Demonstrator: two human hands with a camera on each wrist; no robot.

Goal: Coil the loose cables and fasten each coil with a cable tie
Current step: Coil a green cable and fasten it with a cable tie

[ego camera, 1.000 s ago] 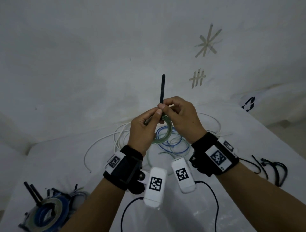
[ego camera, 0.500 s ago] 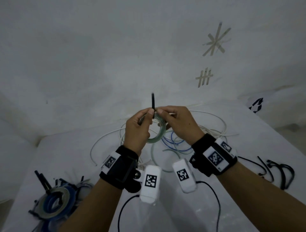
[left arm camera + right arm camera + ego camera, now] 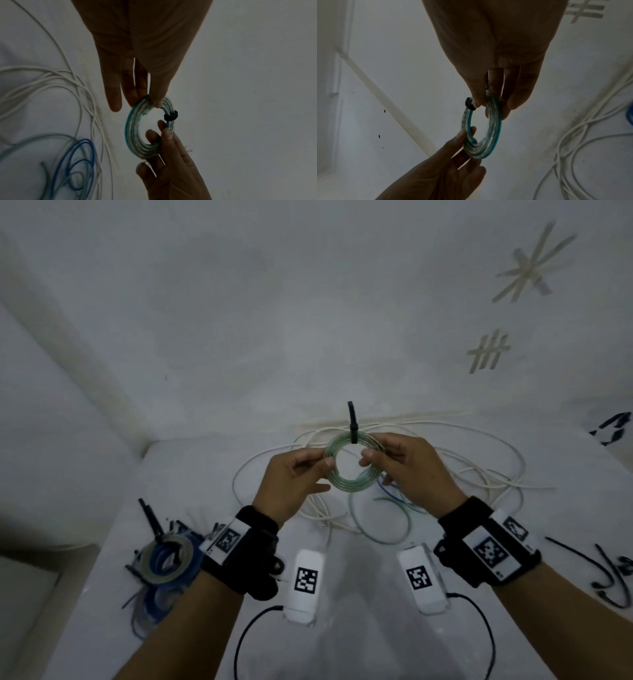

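A small clear-green cable coil (image 3: 349, 486) is held up between both hands above the white table (image 3: 342, 645). My left hand (image 3: 308, 465) pinches its left side and my right hand (image 3: 375, 455) pinches its right side. A black cable tie (image 3: 352, 426) is wrapped round the top of the coil, its tail sticking straight up. The wrist views show the same coil (image 3: 135, 129) (image 3: 489, 136) with the tie's black head (image 3: 170, 115) (image 3: 470, 104) cinched on it. Loose white cables (image 3: 479, 470), a blue cable (image 3: 388, 491) and a green cable (image 3: 380, 529) lie on the table beneath.
A pile of tied coils (image 3: 168, 559) with black tie tails sits at the near left. Spare black cable ties (image 3: 603, 573) lie at the right edge. White walls rise behind, with tape marks (image 3: 489, 350) on the right. The table's left edge drops off near the coil pile.
The hands have moved apart from the tie to the coil's two sides. The coil has turned to face me as an open ring, tie on top.
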